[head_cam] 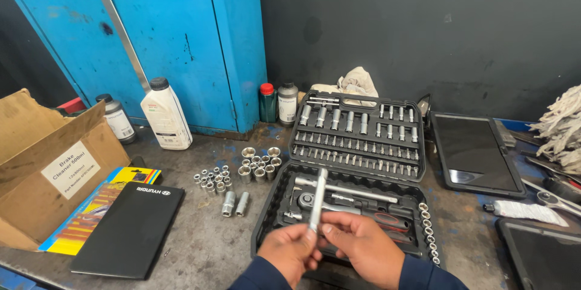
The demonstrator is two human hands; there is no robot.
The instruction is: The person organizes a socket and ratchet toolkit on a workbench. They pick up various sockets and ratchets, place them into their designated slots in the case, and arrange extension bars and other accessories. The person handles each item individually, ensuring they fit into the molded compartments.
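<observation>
Over the open socket set case (363, 145), the left hand (292, 252) and the right hand (363, 246) meet on a slim steel extension bar (318, 199), which stands nearly upright with its upper end above the case's lower tray. The left hand pinches the bar's lower end between thumb and fingertips; the right hand's fingers close on the same end from the other side, so both hands are pressed together around it. The bar looks rigid and solid, likely heavy for its thickness, and its polished chrome probably makes it slippery, more so with any oil on the skin. Held only at the bottom, the long free end gives leverage against the fingers; a firmer hold would sit nearer the middle or on any knurled band, though none is clear here. It seems in no way fragile. On the table (200, 241) to the left, loose sockets (242, 169) lie in a cluster, near a black folder (130, 229) and a cardboard box (42, 169).
</observation>
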